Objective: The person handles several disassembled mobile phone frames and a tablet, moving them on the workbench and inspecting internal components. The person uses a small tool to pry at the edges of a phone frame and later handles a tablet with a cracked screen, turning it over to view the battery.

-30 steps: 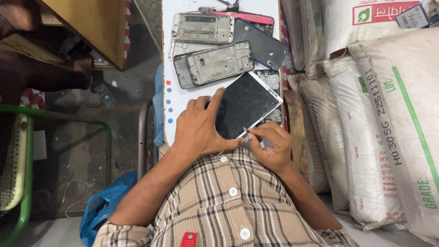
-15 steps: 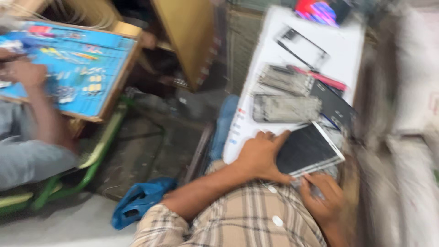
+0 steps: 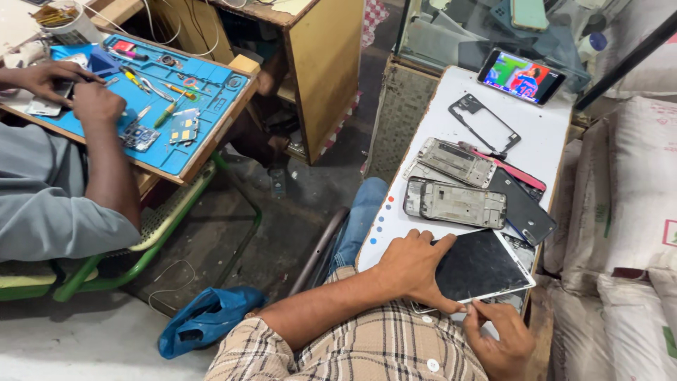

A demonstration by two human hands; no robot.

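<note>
The left hand lies flat across the near left corner of a white-framed phone screen panel, fingers spread and thumb pressed along its near edge, pinning it to the white board rather than closing around it. The right hand, just near of that edge, pinches a thin tool between thumb and fingertips, its tip touching the panel's near rim.

Farther along the board lie two grey phone frames, a dark back cover to their right, an empty black frame, and, at the far end, a lit phone propped up.

To the far left, another person's hands work over a blue work mat holding screwdrivers and small phone parts; a white cup beyond it holds thin sticks. A crumpled blue bag lies on the floor at near left, and white sacks stack up on the right.
</note>
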